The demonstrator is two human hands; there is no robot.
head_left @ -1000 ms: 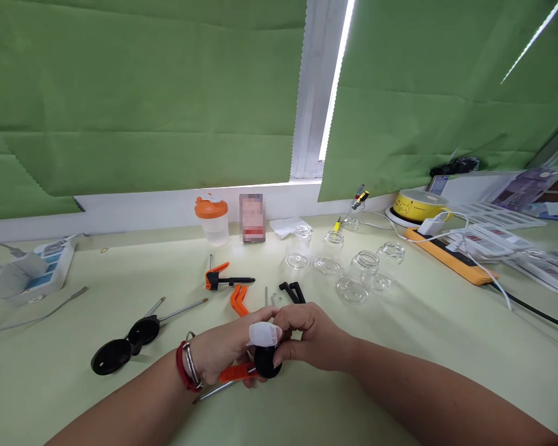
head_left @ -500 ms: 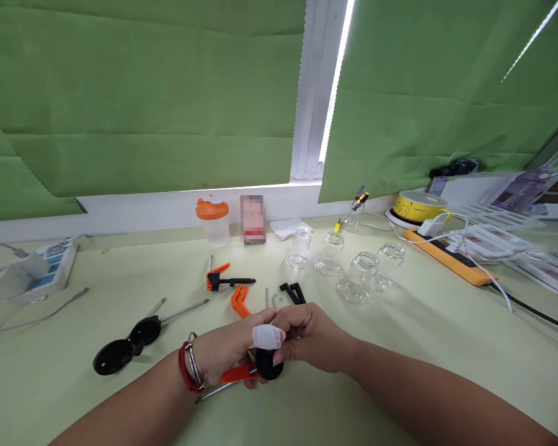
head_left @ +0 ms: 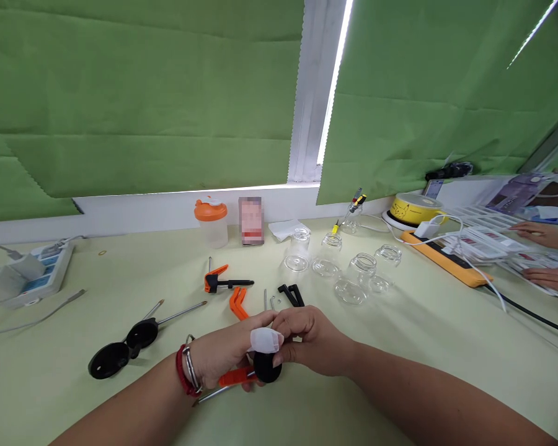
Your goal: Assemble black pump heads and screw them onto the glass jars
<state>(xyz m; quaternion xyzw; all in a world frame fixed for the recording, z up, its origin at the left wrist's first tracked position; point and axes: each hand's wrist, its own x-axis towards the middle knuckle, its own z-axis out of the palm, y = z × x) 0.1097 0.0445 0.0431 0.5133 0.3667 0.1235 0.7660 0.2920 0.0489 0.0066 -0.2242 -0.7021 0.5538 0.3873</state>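
Note:
My left hand [head_left: 223, 350], its thumb wrapped in a white covering [head_left: 265, 340], is closed around a part with a round black disc [head_left: 266, 368] and an orange handle [head_left: 236, 376]. My right hand [head_left: 314, 341] pinches the disc's right edge with thumb and bent fingers; its fingertips are partly hidden. Below my left wrist a metal rod [head_left: 214, 394] sticks out. Just beyond the hands lie a bent orange piece [head_left: 238, 303], two black plastic pieces [head_left: 292, 295] and small metal pins [head_left: 266, 300]. An orange-and-black assembly [head_left: 214, 283] lies farther back.
Left are black double discs [head_left: 109, 360] with metal rods and a power strip [head_left: 51, 275]. An orange-lidded cup [head_left: 212, 226] stands at the back. Several glass jars [head_left: 363, 272] stand right of centre, near an orange power strip [head_left: 446, 259]. Another person's hands [head_left: 551, 279] are far right.
The view has shifted slightly. My hands keep the same grip on the black disc part. Another person's hands have come into view at the far right.

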